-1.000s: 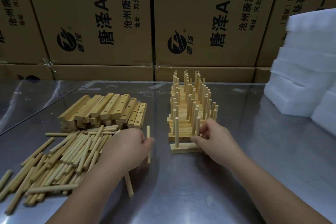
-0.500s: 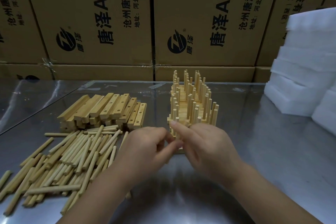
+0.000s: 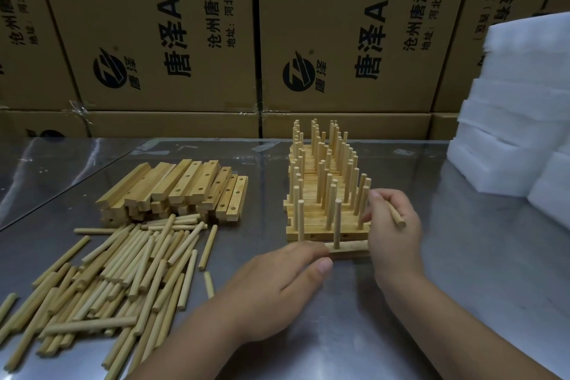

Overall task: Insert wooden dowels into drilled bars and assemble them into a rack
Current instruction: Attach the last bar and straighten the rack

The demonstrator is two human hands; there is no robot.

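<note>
Left hand [image 3: 277, 287] grips near bar [image 3: 350, 249] (2 dowels upright in it); right hand [image 3: 393, 234] pinches 1 loose dowel [image 3: 396, 216] beside rack [image 3: 320, 194].

Open steel table [image 3: 401, 302] right of the rack [image 3: 324, 194]; loose dowels [image 3: 123, 271] and stacked bars [image 3: 179, 188] crowd the left, foam blocks [image 3: 509, 133] far right.
</note>
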